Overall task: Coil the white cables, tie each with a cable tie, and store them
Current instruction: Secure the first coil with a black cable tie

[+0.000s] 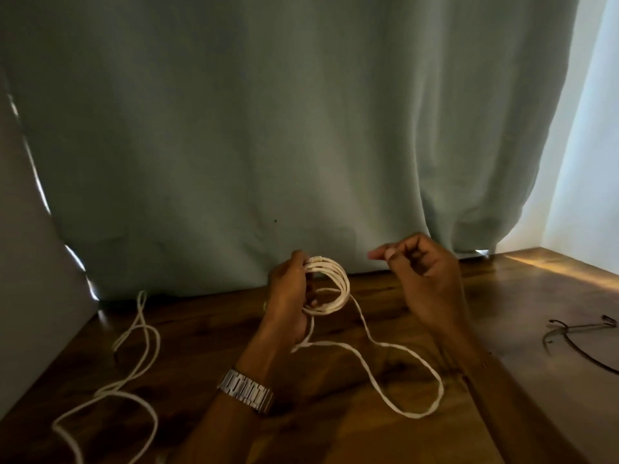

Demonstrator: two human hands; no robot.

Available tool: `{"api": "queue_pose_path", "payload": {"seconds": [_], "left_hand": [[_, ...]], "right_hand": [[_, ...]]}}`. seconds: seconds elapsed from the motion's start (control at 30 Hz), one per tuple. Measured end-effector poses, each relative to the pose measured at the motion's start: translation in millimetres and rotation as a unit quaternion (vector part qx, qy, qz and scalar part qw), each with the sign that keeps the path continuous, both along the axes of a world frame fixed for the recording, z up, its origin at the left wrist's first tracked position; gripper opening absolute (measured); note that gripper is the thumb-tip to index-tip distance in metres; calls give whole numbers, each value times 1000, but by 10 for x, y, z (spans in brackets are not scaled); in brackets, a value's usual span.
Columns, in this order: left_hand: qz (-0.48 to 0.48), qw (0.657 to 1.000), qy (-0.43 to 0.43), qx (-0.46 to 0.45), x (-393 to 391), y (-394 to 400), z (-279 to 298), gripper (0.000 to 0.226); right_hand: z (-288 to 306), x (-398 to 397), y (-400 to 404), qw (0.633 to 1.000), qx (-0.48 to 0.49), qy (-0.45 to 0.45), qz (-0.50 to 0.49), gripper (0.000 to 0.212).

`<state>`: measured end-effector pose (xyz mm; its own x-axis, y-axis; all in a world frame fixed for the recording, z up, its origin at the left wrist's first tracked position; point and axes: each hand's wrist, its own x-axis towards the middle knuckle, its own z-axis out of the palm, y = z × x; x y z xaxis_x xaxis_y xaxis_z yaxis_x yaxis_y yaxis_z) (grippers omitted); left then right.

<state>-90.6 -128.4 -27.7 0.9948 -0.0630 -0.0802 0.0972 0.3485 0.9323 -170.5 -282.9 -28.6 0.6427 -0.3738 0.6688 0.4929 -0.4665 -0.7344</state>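
From the head view, the left hand point(290, 289) grips a round coil point(330, 286) of thin white cable, several turns stacked together, held upright above the far middle of the wooden table point(385, 430). The right hand point(423, 283) hovers just right of the coil with fingers loosely curled; I cannot tell whether it pinches anything, and it looks empty. A loose tail point(398, 373) of the same cable runs down from the coil and lies in a wide loop on the near table.

The likely trouble is that the springy turns could fan open if the left grip eases, and the slack loop could kink or snag as it is drawn in.

A second white cable point(134, 356) sprawls uncoiled at the left. Dark, thin cable ties point(576, 333) lie at the right, well apart. The table is dark, grained and slightly glossy; a soft, pale green curtain point(268, 128) hangs in folds behind
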Motion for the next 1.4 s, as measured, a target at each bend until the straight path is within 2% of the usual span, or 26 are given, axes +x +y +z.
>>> {"api": "queue_pose_path", "payload": {"seconds": [0.13,0.23,0.4,0.47,0.6,0.77,0.9,1.03,1.2,1.3,1.4], "left_hand": [[19,999,-3,34,203,302,65,22],[10,1000,-17,15,283,529,169,26],[-17,999,-50,1,427,847,294,37],[-20,998,-55,3,478,951,316,40],[-25,998,-54,-32,515,1076,353,42],[-33,997,-61,-14,508,1057,333,38],[-52,996,-61,-29,512,1068,329,45],[-57,996,-60,-24,514,1098,338,39],[-48,997,-61,-13,529,1131,337,39],[-44,997,-66,-14,535,1140,337,39],[-61,996,-61,-18,522,1141,342,37]], "right_hand": [[216,288,323,998,-8,39,45,18],[255,542,495,992,-24,93,84,30],[126,853,684,985,-28,129,115,9],[105,906,762,979,-14,148,140,17],[66,987,882,967,-39,193,165,13],[-19,994,1025,958,-28,218,182,16],[-42,1047,1058,943,66,261,197,22],[-35,1065,1062,900,163,292,280,25],[32,1030,1020,868,214,312,321,15],[40,1026,968,868,189,314,334,18],[-1,1043,965,902,78,312,289,17]]}}
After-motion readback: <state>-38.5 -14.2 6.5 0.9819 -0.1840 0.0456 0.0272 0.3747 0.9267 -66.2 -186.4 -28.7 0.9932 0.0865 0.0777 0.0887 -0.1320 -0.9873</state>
